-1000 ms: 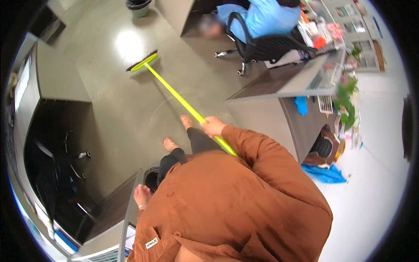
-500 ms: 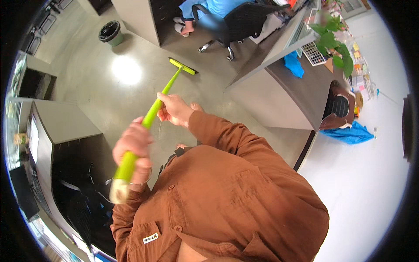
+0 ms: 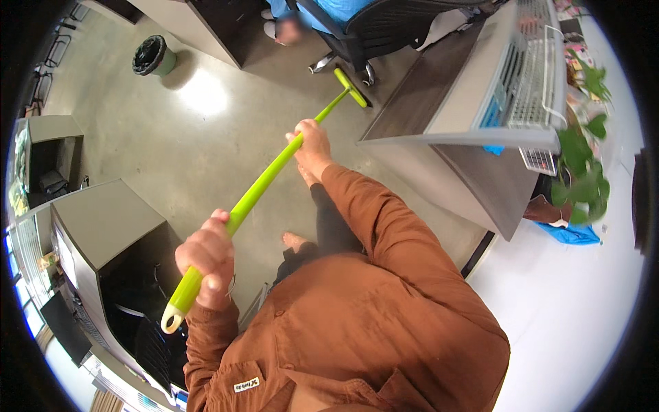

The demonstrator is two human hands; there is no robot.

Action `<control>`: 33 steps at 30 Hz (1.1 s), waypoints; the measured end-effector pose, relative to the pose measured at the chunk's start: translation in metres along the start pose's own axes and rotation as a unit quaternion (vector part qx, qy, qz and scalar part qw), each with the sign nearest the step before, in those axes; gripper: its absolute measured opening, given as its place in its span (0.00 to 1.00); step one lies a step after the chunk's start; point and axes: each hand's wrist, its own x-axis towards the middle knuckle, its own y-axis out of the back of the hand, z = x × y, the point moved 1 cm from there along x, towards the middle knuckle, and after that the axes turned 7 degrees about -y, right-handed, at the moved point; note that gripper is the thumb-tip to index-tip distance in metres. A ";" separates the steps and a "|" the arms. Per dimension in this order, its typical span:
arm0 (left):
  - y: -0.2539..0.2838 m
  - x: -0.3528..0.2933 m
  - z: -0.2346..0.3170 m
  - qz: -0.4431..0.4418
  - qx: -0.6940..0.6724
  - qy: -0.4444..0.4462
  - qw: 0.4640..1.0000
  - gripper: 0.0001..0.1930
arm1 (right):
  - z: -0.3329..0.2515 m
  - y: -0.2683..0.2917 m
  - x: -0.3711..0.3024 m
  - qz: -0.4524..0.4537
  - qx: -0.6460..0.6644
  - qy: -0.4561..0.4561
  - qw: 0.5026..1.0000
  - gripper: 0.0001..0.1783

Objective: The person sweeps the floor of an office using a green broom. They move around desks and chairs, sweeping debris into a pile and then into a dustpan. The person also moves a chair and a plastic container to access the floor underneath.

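Note:
A lime-green floor squeegee (image 3: 266,178) with a long handle slants across my front, its T-shaped head with a dark edge on the floor beside a chair's base. My left hand (image 3: 206,257) is wrapped round the handle near its pale end with the hanging hole. Farther along, my right hand (image 3: 314,145) grips the lower handle, its arm stretched forward. Whether the dark edge is rubber or bristle is too small to tell.
A black office chair (image 3: 384,27) holds a seated person in blue. On the right stands a desk partition (image 3: 460,175) with a green plant (image 3: 583,154). A lined bin (image 3: 154,56) is at the far left, a grey cabinet (image 3: 113,220) nearer. My bare foot (image 3: 295,240) is on the floor.
The squeegee's head has moved right and away, closer to the chair base. My right hand has reached farther right and forward; my left still grips the end. The view has shifted.

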 end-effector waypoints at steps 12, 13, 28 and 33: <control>0.025 0.099 0.016 0.082 0.090 0.037 0.992 0.19 | -0.035 -0.039 0.053 -0.160 -0.075 0.082 0.981 0.17; 0.027 0.101 0.037 0.090 0.095 0.035 0.991 0.19 | -0.057 -0.047 0.045 -0.194 -0.060 0.098 0.974 0.17; 0.069 0.098 -0.009 0.187 0.300 -0.037 0.935 0.18 | -0.120 -0.156 0.191 -0.199 -0.052 0.288 0.935 0.12; 0.070 0.093 0.025 0.238 0.270 -0.029 0.933 0.17 | -0.126 -0.169 0.124 -0.211 0.007 0.254 0.944 0.14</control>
